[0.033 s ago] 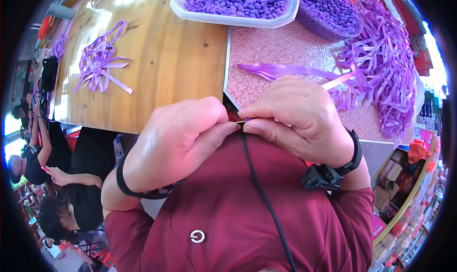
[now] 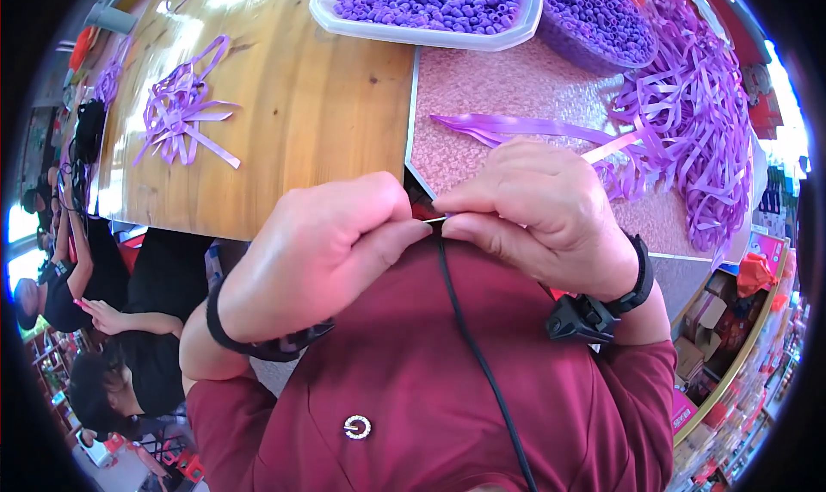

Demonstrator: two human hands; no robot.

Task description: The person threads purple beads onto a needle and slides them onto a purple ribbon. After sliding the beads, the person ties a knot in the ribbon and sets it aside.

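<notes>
My left hand (image 2: 331, 255) is closed, thumb and forefinger pinching one end of a thin, pale, needle-like piece (image 2: 434, 220) in front of my chest. My right hand (image 2: 542, 212) pinches the other end, thumb under forefinger. Only a short stretch shows between the fingertips; what else they may hide I cannot make out. Just beyond my right hand, purple ribbon ends (image 2: 508, 125) lie on the pink tabletop (image 2: 482, 87). Farther off stand a clear tub (image 2: 422, 36) of purple beads and a rounder bowl (image 2: 594, 57) of similar beads.
A big tangle of purple ribbons (image 2: 688, 130) covers the right side. A smaller ribbon bunch (image 2: 181, 117) lies on the wooden table (image 2: 327, 130). A dark cord (image 2: 469, 337) hangs down my front. People (image 2: 129, 363) sit at the left; shelves (image 2: 723, 346) stand at the right.
My left hand has shifted slightly left, and a little more of the thin piece shows between the fingertips. My right hand stays almost in place.
</notes>
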